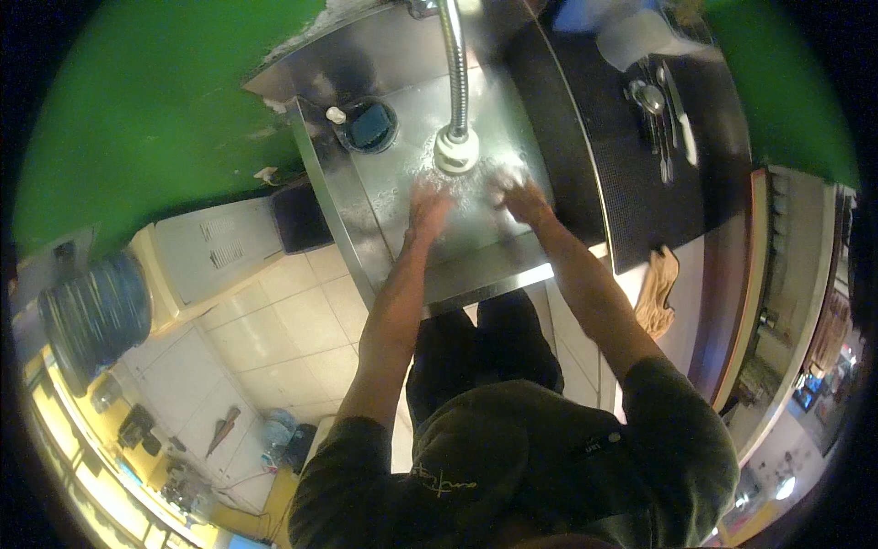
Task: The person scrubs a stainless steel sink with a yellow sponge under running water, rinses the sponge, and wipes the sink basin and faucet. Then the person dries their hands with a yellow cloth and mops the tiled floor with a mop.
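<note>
I watch the left hand (430,210) and right hand (526,201) over the wet steel sink (498,101); I can't tell whether their fingers are apart. Just beyond them hangs the flexible faucet (456,78): probably slippery, bendable, best gripped along its ribbing.

And there's the left hand (428,210), the right hand (525,203) apart from it in the steel sink (327,194), water (471,192) splashing below the white tap head (456,149), blue sponge (370,125) back left!
</note>
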`<state>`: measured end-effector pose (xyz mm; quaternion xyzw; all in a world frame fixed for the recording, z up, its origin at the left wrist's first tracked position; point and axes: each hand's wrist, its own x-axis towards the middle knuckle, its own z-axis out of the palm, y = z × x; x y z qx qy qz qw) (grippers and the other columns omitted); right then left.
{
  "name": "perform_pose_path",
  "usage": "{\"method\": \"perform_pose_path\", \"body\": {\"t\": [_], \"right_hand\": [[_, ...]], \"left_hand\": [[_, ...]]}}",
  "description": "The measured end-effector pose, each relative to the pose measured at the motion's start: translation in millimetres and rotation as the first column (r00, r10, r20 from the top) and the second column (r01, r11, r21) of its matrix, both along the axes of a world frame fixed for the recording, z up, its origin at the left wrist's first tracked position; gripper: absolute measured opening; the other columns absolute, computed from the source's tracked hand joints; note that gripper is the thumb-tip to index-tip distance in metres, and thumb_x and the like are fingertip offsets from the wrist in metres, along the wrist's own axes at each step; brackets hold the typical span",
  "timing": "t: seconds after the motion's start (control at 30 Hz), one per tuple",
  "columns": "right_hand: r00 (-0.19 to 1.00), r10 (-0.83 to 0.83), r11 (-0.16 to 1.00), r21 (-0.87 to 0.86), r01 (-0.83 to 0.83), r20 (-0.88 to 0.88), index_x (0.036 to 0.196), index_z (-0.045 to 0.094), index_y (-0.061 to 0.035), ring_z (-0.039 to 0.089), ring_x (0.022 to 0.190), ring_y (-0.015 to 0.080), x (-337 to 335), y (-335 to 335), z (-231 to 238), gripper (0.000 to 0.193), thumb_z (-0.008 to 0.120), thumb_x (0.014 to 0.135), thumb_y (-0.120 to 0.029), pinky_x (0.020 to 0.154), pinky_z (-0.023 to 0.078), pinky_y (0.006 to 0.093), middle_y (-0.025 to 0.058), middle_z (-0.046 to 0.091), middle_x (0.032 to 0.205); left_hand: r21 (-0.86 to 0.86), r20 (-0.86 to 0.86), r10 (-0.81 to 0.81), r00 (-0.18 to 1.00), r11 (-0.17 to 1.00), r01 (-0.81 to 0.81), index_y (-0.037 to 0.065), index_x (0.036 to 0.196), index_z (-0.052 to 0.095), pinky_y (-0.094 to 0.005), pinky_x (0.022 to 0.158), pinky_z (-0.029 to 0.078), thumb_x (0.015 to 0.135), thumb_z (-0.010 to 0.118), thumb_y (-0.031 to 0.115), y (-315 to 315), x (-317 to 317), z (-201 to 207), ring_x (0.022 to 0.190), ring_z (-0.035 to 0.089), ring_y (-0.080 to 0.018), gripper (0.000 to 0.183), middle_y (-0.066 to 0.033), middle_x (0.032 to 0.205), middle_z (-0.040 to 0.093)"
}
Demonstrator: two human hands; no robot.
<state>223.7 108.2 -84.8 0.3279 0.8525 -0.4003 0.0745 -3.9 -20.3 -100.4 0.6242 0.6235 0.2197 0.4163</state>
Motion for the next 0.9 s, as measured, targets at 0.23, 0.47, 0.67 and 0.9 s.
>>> {"method": "perform_pose_path", "body": {"t": [0.23, 0.47, 0.67, 0.9], "right_hand": [[0.944, -0.235, 0.967, -0.039, 0.25, 0.233, 0.127, 0.063, -0.0159, 0.051, 0.134, 0.0399, 13.9, -22.1, -48.5, 0.043, 0.063, 0.086, -0.002, 0.112, 0.044, 0.0437, 0.0232, 0.043, 0.146], [0.981, 0.1, 0.964, -0.262, -0.054, 0.165, 0.163, 0.018, -0.0347, 0.032, 0.149, 0.0411, -1.1, 21.3, 122.8, 0.094, 0.074, 0.089, -0.019, 0.117, 0.037, 0.057, 0.0195, 0.004, 0.169], [0.86, -0.336, 0.545, -0.824, -0.156, -0.384, 0.157, 0.04, -0.0171, 0.058, 0.129, 0.0394, 42.3, 29.2, 231.0, 0.076, 0.072, 0.092, -0.04, 0.107, 0.048, 0.0553, 0.0273, 0.049, 0.15], [0.966, -0.188, 0.869, -0.488, 0.082, -0.174, 0.15, 0.05, -0.021, 0.041, 0.144, 0.0365, 4.0, 19.9, 46.4, 0.059, 0.069, 0.094, -0.026, 0.119, 0.034, 0.054, 0.0169, 0.044, 0.156]], "left_hand": [[-0.299, 0.056, 0.518, 0.854, 0.824, -0.48, 0.007, 0.119, 0.057, -0.0448, 0.106, 0.042, 0.078, 0.082, 0.016, -15.5, 28.3, -13.5, 0.13, 0.054, -0.0308, 0.049, -0.0149, 0.135, 0.059], [-0.201, 0.27, 0.145, 0.952, 0.975, -0.092, 0.006, 0.159, 0.03, -0.0455, 0.123, 0.027, 0.093, 0.073, 0.038, -3.9, -8.9, 94.7, 0.15, 0.033, -0.035, 0.085, -0.02, 0.162, 0.035], [-0.073, 0.981, 0.007, 0.193, 0.938, 0.339, 0.004, 0.155, 0.039, -0.0504, 0.119, 0.032, 0.105, 0.05, 0.046, -38.2, -66.9, 143.0, 0.143, 0.046, -0.0317, 0.066, -0.0155, 0.156, 0.047], [-0.062, 0.05, 0.148, 0.988, 0.987, -0.145, 0.003, 0.153, 0.039, -0.0577, 0.12, 0.028, 0.104, 0.055, 0.032, 13.1, -5.3, 27.7, 0.142, 0.045, -0.0405, 0.059, -0.0238, 0.15, 0.049]]}}
